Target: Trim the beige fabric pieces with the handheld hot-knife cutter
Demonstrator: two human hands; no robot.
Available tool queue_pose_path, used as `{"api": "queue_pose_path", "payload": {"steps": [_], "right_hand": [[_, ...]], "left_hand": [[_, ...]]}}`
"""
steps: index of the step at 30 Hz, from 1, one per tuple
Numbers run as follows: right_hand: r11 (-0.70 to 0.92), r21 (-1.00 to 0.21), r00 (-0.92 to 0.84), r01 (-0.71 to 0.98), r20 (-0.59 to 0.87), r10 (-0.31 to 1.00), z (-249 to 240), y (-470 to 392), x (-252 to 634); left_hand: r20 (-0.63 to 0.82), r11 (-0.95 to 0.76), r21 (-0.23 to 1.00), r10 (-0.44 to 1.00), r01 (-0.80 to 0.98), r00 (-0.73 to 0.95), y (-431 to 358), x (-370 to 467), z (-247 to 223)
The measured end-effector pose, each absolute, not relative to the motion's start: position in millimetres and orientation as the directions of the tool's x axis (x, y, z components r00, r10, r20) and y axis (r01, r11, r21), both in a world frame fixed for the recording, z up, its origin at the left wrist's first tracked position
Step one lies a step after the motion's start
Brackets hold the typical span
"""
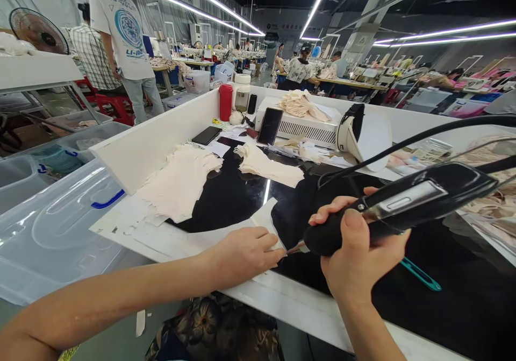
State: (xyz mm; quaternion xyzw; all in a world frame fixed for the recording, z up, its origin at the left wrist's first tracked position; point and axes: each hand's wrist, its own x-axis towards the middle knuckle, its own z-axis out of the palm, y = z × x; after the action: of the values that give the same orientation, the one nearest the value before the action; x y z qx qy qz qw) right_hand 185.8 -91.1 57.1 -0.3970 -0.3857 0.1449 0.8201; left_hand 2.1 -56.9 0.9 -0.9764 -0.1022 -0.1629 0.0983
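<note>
My right hand (358,248) is wrapped round a black handheld tool (411,202) with a cable. The tool's thin metal tip points left and meets the edge of a pale fabric piece (268,216) at the front of the black table surface (229,199). Pressed on that piece, my left hand (250,250) has its fingers together at the edge, close to the tip. Beyond it lie a stack of cream fabric pieces (270,167) and, to the left, a larger cream pile (181,181).
Two phones (207,135) (270,126), a red can (226,103) and a white vented box (302,129) stand at the back. A teal tool (421,275) lies right of my right hand. More fabric (492,205) is heaped at far right. People work beyond.
</note>
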Motion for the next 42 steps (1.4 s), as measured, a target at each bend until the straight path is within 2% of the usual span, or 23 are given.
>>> {"api": "queue_pose_path", "payload": {"steps": [6,13,16,20,26,31,37,42], "right_hand": [[0.640,-0.765,0.664,0.070,0.514,0.542,55,-93,186],[0.647,-0.760,0.662,0.066,0.518,0.541,56,-94,183],[0.644,-0.763,0.665,0.056,0.510,0.546,56,-95,183],[0.645,-0.762,0.659,0.058,0.515,0.549,57,-96,183],[0.644,-0.763,0.665,0.047,0.505,0.550,58,-95,181],[0.643,-0.765,0.667,0.036,0.497,0.555,58,-98,180],[0.630,-0.777,0.675,-0.003,0.463,0.575,61,-96,182],[0.647,-0.762,0.709,0.019,0.467,0.529,66,-85,182]], "left_hand": [[0.328,-0.961,-0.164,0.159,0.222,0.931,-58,0,3],[0.355,-0.968,-0.095,0.184,0.231,0.916,-59,-5,2],[0.407,-0.972,-0.100,0.155,0.213,0.900,-57,-8,3],[0.407,-0.981,-0.107,0.105,0.161,0.908,-54,-10,4],[0.361,-0.988,-0.020,0.135,0.152,0.923,-49,-11,5],[0.403,-0.986,0.036,0.162,0.161,0.901,-47,-12,2],[0.395,-0.985,0.052,0.169,0.162,0.903,-46,-14,1],[0.397,-0.984,0.072,0.179,0.164,0.900,-46,-15,0]]}}
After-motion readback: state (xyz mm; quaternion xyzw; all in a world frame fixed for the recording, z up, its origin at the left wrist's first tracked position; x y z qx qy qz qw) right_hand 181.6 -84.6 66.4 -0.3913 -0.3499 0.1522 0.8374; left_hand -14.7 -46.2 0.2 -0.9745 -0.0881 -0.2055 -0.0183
